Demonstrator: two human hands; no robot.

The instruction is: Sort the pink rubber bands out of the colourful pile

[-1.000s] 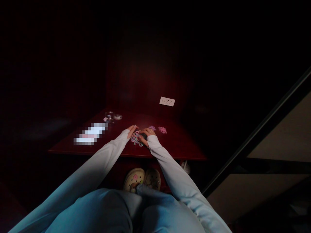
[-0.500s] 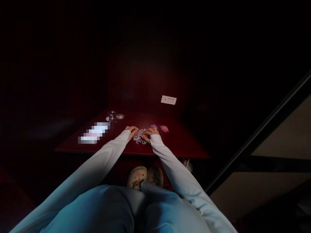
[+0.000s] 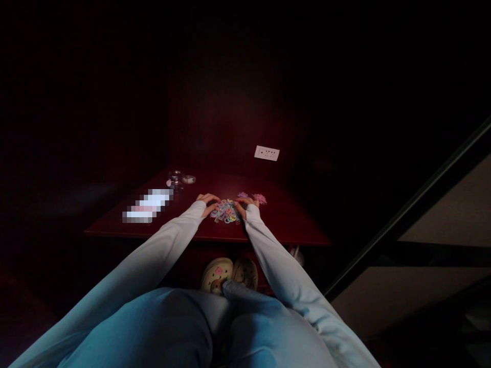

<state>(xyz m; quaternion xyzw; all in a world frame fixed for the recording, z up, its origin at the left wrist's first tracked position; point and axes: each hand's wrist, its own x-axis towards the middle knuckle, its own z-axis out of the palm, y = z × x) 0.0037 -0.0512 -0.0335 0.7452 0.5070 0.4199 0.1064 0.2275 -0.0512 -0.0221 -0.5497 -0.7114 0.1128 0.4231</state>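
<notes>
A loose pile of small multicoloured elastic hair bands (image 3: 226,211) lies on the dark red table, between my two hands. At its left edge rests my left hand (image 3: 207,202), with the fingers stretched over the far side and the thumb apart from them on the near side. On the opposite edge is my right hand (image 3: 246,206), fingers extended towards the bands, thumb lower. Neither hand visibly holds a band. Just beyond the right hand are a small purple heap of bands (image 3: 243,194) and a pink heap of bands (image 3: 260,198).
A clear jar (image 3: 176,178) and a round clear lid (image 3: 189,179) are at the table's back left. Nearer, a bright pixelated object (image 3: 149,205) lies on the table (image 3: 284,225). A white socket plate (image 3: 267,153) is on the back wall. Clogs (image 3: 217,273) show below.
My right hand has moved right, off the middle of the pile, uncovering more bands. The left hand stays at the left edge, its thumb and fingers now spread wider. The view has tilted slightly.
</notes>
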